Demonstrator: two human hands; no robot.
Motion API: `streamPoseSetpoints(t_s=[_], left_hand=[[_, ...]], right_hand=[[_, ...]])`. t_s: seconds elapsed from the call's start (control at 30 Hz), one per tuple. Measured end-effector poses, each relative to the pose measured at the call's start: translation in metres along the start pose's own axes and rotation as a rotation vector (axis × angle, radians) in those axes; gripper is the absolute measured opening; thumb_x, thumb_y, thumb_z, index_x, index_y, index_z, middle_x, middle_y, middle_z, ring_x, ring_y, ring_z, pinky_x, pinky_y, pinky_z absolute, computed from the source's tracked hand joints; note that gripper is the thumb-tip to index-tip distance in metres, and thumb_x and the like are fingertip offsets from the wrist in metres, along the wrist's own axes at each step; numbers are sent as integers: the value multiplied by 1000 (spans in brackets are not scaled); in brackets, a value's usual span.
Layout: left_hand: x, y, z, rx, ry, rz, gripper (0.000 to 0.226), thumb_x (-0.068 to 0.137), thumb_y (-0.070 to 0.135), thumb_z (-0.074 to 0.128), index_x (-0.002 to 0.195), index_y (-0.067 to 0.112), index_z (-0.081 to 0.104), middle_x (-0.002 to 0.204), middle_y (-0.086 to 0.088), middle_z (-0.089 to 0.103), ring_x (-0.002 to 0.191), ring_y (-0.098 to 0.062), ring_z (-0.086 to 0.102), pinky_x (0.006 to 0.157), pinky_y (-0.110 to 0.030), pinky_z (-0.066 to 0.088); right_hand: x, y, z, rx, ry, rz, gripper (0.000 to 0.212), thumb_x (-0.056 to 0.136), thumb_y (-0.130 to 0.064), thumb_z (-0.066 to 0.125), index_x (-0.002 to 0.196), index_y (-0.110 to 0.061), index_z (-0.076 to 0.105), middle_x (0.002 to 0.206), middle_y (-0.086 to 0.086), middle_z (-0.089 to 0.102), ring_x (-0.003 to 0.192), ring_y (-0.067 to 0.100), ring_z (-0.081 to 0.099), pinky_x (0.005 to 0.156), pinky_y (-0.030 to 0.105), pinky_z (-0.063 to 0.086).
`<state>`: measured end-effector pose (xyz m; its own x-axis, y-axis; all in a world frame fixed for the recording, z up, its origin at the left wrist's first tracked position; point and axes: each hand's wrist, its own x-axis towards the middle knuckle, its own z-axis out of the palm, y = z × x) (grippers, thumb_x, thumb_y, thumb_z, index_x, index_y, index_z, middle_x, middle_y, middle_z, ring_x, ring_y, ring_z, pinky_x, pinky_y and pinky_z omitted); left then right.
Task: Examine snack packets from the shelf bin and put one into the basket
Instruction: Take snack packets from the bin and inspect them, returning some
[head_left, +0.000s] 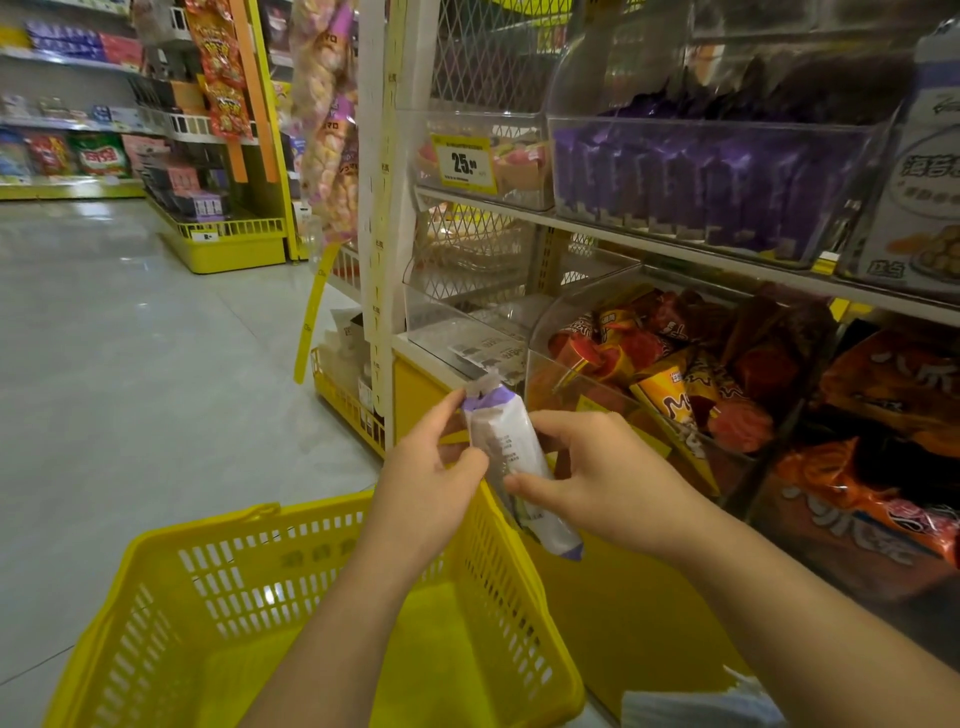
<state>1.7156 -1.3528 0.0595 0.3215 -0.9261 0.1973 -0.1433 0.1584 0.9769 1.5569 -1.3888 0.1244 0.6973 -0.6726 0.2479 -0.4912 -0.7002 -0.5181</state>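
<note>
There are two hands, the left hand (431, 467) and the right hand (597, 467), one packet (511, 436) between them, one basket (322, 551) and one price tag (464, 162). The purple packets (701, 176) (tightly packed, blurred) defy counting.

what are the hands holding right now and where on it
Both hands hold one white-and-purple snack packet: the left hand pinches its upper part, the right hand its middle.

place: shop | evidence: snack shelves (675, 245), price tag (464, 162), yellow basket (171, 644)
</note>
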Motion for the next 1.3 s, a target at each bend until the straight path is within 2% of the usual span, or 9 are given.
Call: streamPoseSetpoints(t_s=[0.13,0.27,0.53,0.67,0.8,0.93,1.03,1.13,1.3], left_hand=[[-3,-5,5,5,-104,56,83,84,6,67,137,54,24,103,50,55,102,16,57,69,-13,53],[-4,-6,4,-3,-211,49,94,84,-6,63,138,52,14,104,54,50,102,21,55,69,-16,54],[-7,0,1,-182,-283,-16,83,88,-1,65,150,37,24,135,20,50,109,11,58,78,-18,53],[-6,13,15,-416,-320,-38,80,81,37,68,150,38,28,136,13,57,121,-6,58,98,-33,50],[-10,27,30,-448,-285,6,67,82,37,64,144,38,38,131,9,62,123,-7,56,105,-42,44],[-17,48,37,-453,-295,44,36,88,32,55,123,38,59,124,-3,68,113,-25,65,101,-64,41],[-22,73,44,-308,-305,158,24,93,36,54,115,42,62,115,4,72,107,-21,68,91,-45,54],[-29,109,57,-164,-347,336,22,96,36,51,114,45,59,109,21,70,100,1,67,75,-10,50],[-29,175,81,-94,-336,525,38,88,41,49,125,38,54,114,26,67,105,8,61,82,-8,46]], right_hand=[[2,4,-2,243,18,115,26,84,-12,70,109,-19,70,96,-5,74,86,2,69,78,30,56],[3,7,-4,417,3,162,24,86,-2,66,108,-12,70,97,2,76,86,9,72,74,22,57],[4,13,-3,552,23,223,22,90,-8,64,111,-8,68,97,6,75,81,10,72,61,16,50],[0,8,-4,575,33,184,29,99,-23,47,118,-10,65,108,15,71,102,31,67,84,41,55],[-13,0,-15,459,65,131,34,99,-32,41,128,-30,58,128,-11,53,125,1,48,105,28,41],[-32,-5,-40,364,278,101,44,93,-14,60,131,-33,48,138,-8,44,122,4,51,104,29,44],[-52,-11,-65,563,407,118,68,85,-19,69,139,-37,32,128,-12,57,100,9,67,86,32,57],[-72,-22,-102,470,431,48,52,76,-41,70,124,-40,49,115,-11,69,101,7,68,85,34,58],[-102,-60,-185,293,367,-112,25,83,-46,68,108,-42,66,108,-10,72,99,9,69,78,27,58]])
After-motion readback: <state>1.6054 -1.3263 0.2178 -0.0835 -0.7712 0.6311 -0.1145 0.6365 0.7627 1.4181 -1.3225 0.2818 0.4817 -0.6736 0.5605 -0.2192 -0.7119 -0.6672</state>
